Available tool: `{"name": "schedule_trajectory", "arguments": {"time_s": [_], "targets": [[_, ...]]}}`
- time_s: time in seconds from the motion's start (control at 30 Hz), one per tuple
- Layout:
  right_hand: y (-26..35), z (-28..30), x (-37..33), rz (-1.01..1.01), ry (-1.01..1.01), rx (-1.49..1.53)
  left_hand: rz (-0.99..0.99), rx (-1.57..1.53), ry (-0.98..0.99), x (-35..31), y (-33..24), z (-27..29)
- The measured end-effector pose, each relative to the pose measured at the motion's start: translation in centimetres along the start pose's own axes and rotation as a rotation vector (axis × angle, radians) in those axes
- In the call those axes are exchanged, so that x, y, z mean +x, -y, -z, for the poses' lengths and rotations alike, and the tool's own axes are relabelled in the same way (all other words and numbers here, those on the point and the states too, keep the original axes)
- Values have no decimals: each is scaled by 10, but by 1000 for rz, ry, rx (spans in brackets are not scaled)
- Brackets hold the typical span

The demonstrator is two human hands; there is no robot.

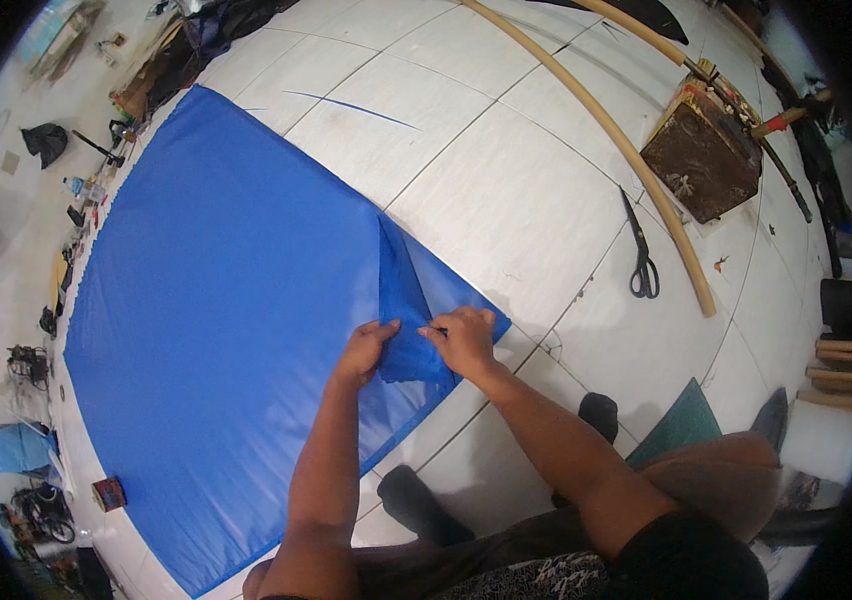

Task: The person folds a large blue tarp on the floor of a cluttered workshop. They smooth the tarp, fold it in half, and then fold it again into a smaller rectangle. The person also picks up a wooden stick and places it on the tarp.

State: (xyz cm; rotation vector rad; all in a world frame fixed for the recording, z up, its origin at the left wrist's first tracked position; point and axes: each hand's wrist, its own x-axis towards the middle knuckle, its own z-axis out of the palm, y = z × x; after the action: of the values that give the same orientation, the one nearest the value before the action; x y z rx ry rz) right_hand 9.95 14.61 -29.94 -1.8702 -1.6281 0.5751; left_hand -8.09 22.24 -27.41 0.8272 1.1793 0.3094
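A large sheet of thin blue fabric [216,300] lies spread on the tiled floor in front of me. Its right corner is folded back, and the flap bunches between my hands. With fingers pinched together, my left hand [368,350] grips the edge of that flap. Close to its right, my right hand [462,340] pinches the fabric near the corner. Black-handled scissors [640,262] rest on the tiles to the right, apart from both hands.
A long tan tube [621,140] curves across the floor beyond the scissors. Past it stands a dark brown block [703,160] with tools on it. A small box [108,493] sits at the fabric's left edge. Assorted clutter lines the far left, and a blue strip [356,107] lies beyond the fabric.
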Motion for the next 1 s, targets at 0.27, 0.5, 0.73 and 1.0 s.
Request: {"name": "schedule_trajectory", "arguments": {"time_s": [0.27, 0.5, 0.73, 1.0], "targets": [[-6, 19, 18, -198, -520, -26, 1, -14, 0, -6, -9, -15], [14, 8, -5, 78, -42, -96, -6, 33, 44, 4, -2, -3], [-7, 15, 12, -229, 263, 83, 9, 1, -2, -4, -4, -4], [12, 44, 23, -140, -221, -118, 10, -25, 16, 1, 0, 0]]}}
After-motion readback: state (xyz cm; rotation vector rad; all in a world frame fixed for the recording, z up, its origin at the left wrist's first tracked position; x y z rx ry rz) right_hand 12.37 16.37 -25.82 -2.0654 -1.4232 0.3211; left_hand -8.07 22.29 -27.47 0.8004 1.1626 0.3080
